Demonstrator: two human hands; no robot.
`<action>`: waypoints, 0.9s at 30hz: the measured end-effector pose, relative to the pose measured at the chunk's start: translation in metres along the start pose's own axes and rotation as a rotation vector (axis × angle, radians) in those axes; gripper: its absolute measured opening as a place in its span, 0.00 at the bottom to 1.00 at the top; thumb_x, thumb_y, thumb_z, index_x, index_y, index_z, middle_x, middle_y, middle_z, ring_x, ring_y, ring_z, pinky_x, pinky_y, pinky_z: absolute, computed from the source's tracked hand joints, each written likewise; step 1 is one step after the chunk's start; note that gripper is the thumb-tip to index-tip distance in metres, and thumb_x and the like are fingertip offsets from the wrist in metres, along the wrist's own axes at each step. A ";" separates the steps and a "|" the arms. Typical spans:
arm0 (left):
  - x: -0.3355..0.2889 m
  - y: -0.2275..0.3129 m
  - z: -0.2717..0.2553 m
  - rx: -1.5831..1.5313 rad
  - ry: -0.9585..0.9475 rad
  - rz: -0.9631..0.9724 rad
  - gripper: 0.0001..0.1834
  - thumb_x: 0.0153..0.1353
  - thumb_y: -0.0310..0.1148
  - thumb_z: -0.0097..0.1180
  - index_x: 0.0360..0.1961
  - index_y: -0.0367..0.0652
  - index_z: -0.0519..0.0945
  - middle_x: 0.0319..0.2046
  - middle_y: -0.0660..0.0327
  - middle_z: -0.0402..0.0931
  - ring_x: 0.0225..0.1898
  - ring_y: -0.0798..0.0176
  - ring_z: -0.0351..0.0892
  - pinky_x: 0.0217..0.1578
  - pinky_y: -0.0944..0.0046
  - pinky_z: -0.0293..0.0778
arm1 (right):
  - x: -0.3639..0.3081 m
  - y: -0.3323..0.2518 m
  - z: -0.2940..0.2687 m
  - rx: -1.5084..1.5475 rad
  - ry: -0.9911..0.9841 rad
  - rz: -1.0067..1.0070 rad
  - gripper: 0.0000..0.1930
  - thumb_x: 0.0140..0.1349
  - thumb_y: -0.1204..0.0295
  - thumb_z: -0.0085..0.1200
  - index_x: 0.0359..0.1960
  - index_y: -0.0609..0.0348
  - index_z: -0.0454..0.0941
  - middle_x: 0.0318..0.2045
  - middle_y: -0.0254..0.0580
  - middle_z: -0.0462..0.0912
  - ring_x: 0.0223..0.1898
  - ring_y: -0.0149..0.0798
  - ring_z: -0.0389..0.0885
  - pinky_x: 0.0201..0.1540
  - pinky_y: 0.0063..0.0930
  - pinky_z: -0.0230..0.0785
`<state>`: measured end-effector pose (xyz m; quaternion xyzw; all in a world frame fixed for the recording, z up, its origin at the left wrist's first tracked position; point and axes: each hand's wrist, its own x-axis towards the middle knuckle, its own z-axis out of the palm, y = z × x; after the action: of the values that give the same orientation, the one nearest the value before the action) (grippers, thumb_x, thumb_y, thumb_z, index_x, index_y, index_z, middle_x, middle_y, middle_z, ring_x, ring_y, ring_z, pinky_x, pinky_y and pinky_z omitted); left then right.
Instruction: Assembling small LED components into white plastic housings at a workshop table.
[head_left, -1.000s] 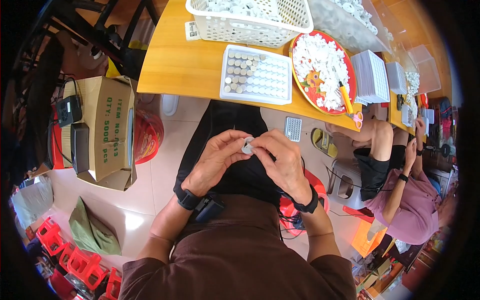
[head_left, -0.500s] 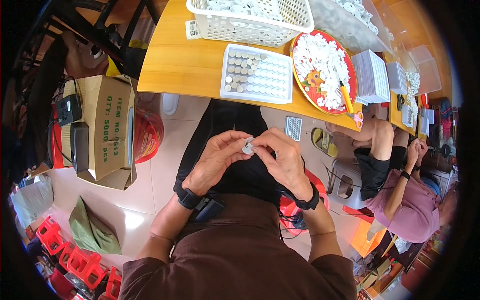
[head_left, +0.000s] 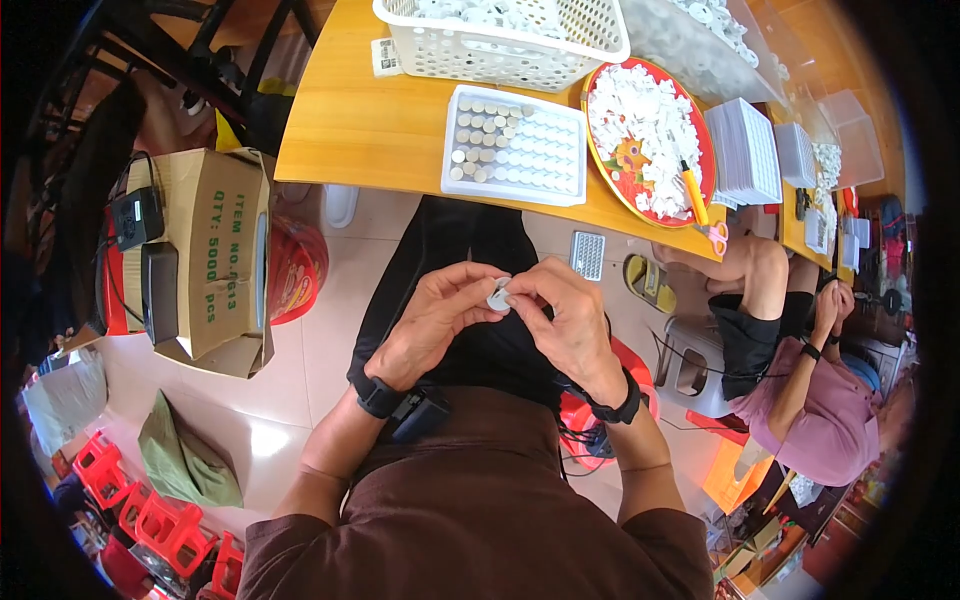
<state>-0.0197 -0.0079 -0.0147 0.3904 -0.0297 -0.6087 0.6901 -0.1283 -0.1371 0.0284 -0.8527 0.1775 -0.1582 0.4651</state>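
Above my lap, my left hand (head_left: 437,318) and my right hand (head_left: 563,318) meet fingertip to fingertip around a small round white plastic piece (head_left: 498,295). Both hands are closed in a pinch on it. Fingers cover part of the piece, so its exact kind does not show. On the table edge beyond them lies a white tray (head_left: 450,180) with rows of round slots; beige discs (head_left: 488,140) fill much of its left side. To its right, a red round plate (head_left: 710,150) carries a heap of small white pieces (head_left: 640,110) and an orange-handled tool (head_left: 693,190).
At the back of the yellow table (head_left: 345,110) stands a white perforated basket (head_left: 480,55) of white parts. Stacked trays (head_left: 742,150) and pink-handled scissors (head_left: 717,237) lie right. A cardboard box (head_left: 215,260) stands left. A person in a pink shirt (head_left: 815,415) sits at right.
The white piece has tilted slightly between my fingertips, showing more of its face. Both hands stay nearly in place.
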 end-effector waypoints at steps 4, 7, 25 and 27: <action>0.000 -0.001 0.003 -0.015 0.013 0.010 0.11 0.63 0.31 0.51 0.44 0.38 0.77 0.38 0.63 0.76 0.40 0.72 0.76 0.41 0.70 0.75 | -0.002 0.000 0.003 -0.055 -0.008 0.044 0.07 0.48 0.85 0.56 0.29 0.62 0.77 0.25 0.42 0.74 0.22 0.41 0.76 0.25 0.27 0.67; 0.000 0.000 0.003 0.029 0.021 0.025 0.11 0.62 0.30 0.52 0.44 0.38 0.76 0.38 0.62 0.77 0.40 0.71 0.76 0.42 0.69 0.74 | -0.004 0.002 0.008 -0.019 0.021 0.061 0.07 0.48 0.85 0.56 0.30 0.63 0.77 0.25 0.41 0.74 0.22 0.40 0.76 0.25 0.26 0.68; 0.006 0.000 0.008 0.152 0.132 0.133 0.08 0.58 0.26 0.55 0.40 0.38 0.78 0.36 0.62 0.76 0.38 0.71 0.76 0.40 0.70 0.76 | -0.008 0.009 0.024 0.593 0.145 0.515 0.06 0.55 0.83 0.53 0.34 0.63 0.74 0.28 0.31 0.78 0.31 0.20 0.74 0.31 0.12 0.67; 0.006 0.001 0.008 0.154 0.138 0.140 0.08 0.58 0.26 0.56 0.39 0.38 0.79 0.36 0.62 0.76 0.37 0.71 0.76 0.39 0.71 0.76 | -0.007 0.009 0.024 0.628 0.143 0.492 0.05 0.56 0.83 0.53 0.34 0.63 0.74 0.28 0.31 0.78 0.30 0.20 0.74 0.32 0.12 0.66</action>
<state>-0.0220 -0.0173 -0.0111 0.4801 -0.0559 -0.5267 0.6993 -0.1258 -0.1205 0.0074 -0.5881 0.3511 -0.1475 0.7135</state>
